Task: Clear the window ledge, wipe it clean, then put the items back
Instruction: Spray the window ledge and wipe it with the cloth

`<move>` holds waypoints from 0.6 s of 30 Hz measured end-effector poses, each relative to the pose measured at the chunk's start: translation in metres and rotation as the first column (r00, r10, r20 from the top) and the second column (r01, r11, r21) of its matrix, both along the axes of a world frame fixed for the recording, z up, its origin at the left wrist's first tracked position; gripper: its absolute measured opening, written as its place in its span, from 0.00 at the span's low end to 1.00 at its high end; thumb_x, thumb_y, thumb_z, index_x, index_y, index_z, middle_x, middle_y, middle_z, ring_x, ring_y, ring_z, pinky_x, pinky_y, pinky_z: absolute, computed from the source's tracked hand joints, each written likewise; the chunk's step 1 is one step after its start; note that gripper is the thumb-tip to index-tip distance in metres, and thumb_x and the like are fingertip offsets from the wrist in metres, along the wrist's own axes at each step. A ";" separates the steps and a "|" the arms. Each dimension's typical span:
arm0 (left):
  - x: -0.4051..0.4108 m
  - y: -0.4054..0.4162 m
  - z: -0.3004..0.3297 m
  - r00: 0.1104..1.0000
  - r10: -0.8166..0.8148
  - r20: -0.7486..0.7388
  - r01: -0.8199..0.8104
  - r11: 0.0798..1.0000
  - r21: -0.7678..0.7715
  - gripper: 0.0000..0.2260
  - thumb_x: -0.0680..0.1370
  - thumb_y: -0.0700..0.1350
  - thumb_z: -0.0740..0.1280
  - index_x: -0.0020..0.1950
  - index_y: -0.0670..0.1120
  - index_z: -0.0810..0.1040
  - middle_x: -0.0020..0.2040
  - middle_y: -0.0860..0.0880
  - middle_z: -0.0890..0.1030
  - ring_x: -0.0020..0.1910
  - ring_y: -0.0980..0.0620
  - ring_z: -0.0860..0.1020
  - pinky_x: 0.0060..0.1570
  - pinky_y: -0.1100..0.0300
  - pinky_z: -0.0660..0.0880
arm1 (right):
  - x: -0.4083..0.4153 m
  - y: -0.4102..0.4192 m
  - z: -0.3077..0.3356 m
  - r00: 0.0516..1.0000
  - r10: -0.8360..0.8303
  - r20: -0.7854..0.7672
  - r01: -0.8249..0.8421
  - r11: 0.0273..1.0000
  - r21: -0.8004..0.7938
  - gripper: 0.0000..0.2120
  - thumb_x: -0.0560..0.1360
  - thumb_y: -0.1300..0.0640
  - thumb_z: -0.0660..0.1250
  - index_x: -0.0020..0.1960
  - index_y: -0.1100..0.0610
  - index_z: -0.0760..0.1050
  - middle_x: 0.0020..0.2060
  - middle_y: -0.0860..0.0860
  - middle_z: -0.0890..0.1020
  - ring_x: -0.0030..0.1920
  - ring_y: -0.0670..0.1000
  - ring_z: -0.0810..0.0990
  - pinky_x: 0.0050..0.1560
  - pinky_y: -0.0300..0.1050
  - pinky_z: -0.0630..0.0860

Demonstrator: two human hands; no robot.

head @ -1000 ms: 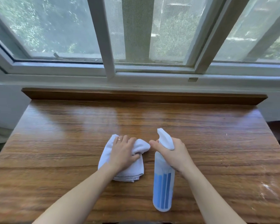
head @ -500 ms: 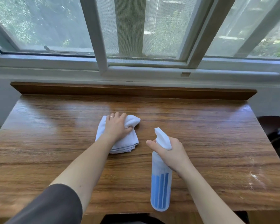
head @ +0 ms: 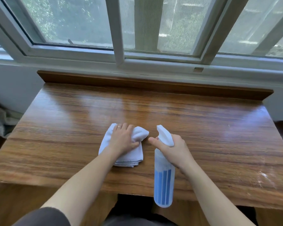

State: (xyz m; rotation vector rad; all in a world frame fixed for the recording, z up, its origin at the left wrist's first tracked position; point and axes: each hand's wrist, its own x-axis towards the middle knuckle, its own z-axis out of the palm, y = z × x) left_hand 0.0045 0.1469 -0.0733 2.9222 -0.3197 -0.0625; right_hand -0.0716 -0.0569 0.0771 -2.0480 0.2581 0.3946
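Ledge: the wooden ledge (head: 203, 128) runs below the window; nothing stands on it but the cleaning things, so I judge the clearing step is done and the wiping step is in hand.
Cloth: one white cloth (head: 129, 156), folded in layers, lies flat on the ledge near its front edge, a little left of the middle.
Left hand: the left hand (head: 123, 141) lies on top of the cloth with fingers bent into the fabric and the thumb at its right side, so it grips the cloth and presses it down; probably this hold lets the cloth slide over the wood without unfolding.
Bottle: one spray bottle (head: 164, 181), translucent with blue liquid, is just right of the cloth; its white nozzle points toward the window and its bottom hangs past the front edge of the ledge.
Right hand: the right hand (head: 173, 148) is wrapped around the bottle neck under the spray head, one finger stretched forward near the trigger, likely ready to spray.
Stains: pale marks (head: 263, 175) stay at the right front part of the ledge.
Window: a white window frame (head: 119, 30) is behind the ledge.
Count: two hands, one cloth, one bottle.
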 end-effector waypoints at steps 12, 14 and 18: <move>-0.083 0.013 -0.008 0.997 -0.068 0.034 0.070 0.995 -0.069 0.24 0.64 0.62 0.65 0.53 0.48 0.77 0.46 0.50 0.77 0.46 0.45 0.76 0.51 0.49 0.71 | -0.028 0.019 -0.002 1.000 -0.008 0.017 0.007 1.000 0.022 0.19 0.72 0.37 0.72 0.40 0.53 0.79 0.30 0.45 0.77 0.32 0.44 0.74 0.37 0.41 0.69; -0.095 0.016 -0.009 0.995 -0.086 0.047 0.089 0.993 -0.076 0.23 0.64 0.61 0.65 0.52 0.48 0.77 0.46 0.50 0.77 0.45 0.46 0.75 0.51 0.50 0.71 | -0.033 0.020 -0.003 1.000 -0.024 0.017 0.023 1.000 0.020 0.18 0.72 0.38 0.72 0.39 0.52 0.79 0.30 0.45 0.77 0.32 0.43 0.74 0.37 0.40 0.69; -0.110 0.020 -0.012 0.986 -0.134 0.096 0.142 0.987 -0.081 0.23 0.64 0.61 0.66 0.53 0.49 0.77 0.46 0.52 0.77 0.46 0.48 0.75 0.52 0.53 0.68 | -0.042 0.024 -0.004 0.999 -0.051 0.014 0.051 0.998 0.021 0.18 0.72 0.38 0.72 0.38 0.52 0.78 0.28 0.44 0.76 0.30 0.42 0.73 0.36 0.40 0.69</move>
